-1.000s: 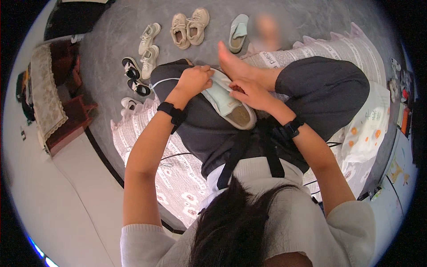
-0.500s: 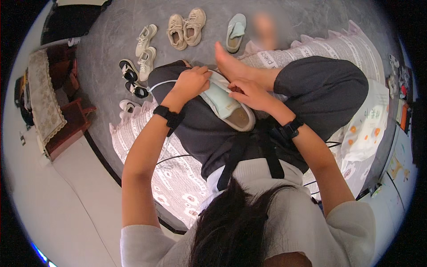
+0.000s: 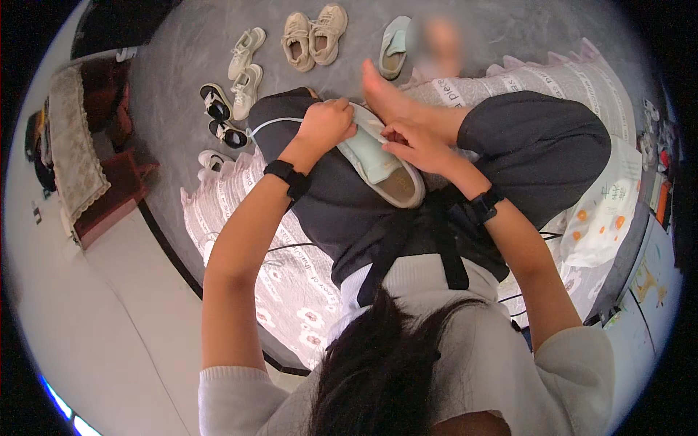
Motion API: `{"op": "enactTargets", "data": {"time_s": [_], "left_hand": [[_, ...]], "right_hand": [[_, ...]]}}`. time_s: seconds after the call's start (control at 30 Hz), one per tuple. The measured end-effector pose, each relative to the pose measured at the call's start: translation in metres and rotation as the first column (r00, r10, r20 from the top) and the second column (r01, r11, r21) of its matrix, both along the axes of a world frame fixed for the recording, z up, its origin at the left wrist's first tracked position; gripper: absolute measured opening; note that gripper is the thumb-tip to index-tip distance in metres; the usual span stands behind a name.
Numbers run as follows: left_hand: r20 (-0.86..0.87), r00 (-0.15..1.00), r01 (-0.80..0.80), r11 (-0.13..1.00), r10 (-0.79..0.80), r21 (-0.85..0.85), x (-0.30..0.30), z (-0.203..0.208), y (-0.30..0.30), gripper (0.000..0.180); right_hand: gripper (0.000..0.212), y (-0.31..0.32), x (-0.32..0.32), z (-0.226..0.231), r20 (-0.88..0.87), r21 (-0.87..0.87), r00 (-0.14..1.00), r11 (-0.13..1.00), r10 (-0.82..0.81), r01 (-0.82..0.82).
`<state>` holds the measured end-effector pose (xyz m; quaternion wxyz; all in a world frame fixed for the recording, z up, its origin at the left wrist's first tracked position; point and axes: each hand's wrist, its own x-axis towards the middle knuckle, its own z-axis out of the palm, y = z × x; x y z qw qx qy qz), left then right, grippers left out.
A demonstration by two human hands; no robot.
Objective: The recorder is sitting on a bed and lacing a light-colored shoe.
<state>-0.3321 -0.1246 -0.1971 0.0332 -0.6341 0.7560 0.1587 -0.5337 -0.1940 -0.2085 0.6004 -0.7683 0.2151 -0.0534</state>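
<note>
A pale green and white shoe (image 3: 374, 161) rests across my lap, its opening with a tan insole (image 3: 398, 187) toward me. My left hand (image 3: 327, 123) is closed over the shoe's far left side, with bent fingers. A pale shoelace (image 3: 280, 120) runs from this hand leftward over my dark trouser knee; its other end is hidden under the fingers. My right hand (image 3: 416, 143) bends its fingers together at the shoe's right edge, thumb and fingertips on the upper. Whether it also pinches a lace is too small to tell.
On the grey floor ahead are a matching green shoe (image 3: 395, 45), beige sneakers (image 3: 313, 36), white shoes (image 3: 246, 91) and black sandals (image 3: 216, 103). I sit on a patterned cloth (image 3: 298, 312). A blurred patch lies beside my bare foot (image 3: 385, 94). A wooden piece of furniture (image 3: 116, 196) stands left.
The fingers of my right hand have drawn in closer at the shoe's edge. My left hand has shifted slightly on the far part of the shoe. The whole view has moved a little.
</note>
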Motion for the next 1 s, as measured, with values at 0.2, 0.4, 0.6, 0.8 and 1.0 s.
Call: {"op": "enactTargets", "data": {"time_s": [0.2, 0.4, 0.6, 0.8, 1.0], "left_hand": [[-0.027, 0.999, -0.027, 0.997, 0.025, -0.073, -0.004, -0.007, 0.001, 0.025], [-0.044, 0.998, -0.038, 0.997, 0.035, -0.062, -0.003, -0.008, 0.003, 0.025], [-0.156, 0.973, -0.203, 0.952, 0.17, -0.229, -0.009, -0.002, 0.011, 0.024], [-0.175, 0.958, -0.253, 0.956, 0.226, -0.151, -0.011, 0.006, 0.009, 0.029], [-0.188, 0.947, -0.293, 0.94, 0.26, -0.173, -0.012, 0.005, 0.011, 0.028]], "right_hand": [[0.025, -0.001, -0.001, -0.002, 0.003, 0.0, 1.0, 1.0, -0.003, 0.003], [0.024, -0.001, -0.002, -0.004, -0.004, -0.034, 1.0, 0.999, 0.003, -0.003], [0.024, -0.001, -0.004, -0.007, 0.017, -0.044, 1.0, 0.999, -0.008, 0.009], [0.025, -0.002, -0.004, -0.005, 0.026, 0.001, 1.0, 1.0, -0.01, 0.01], [0.027, -0.003, -0.003, -0.003, 0.008, 0.014, 1.0, 1.0, 0.0, -0.001]]}}
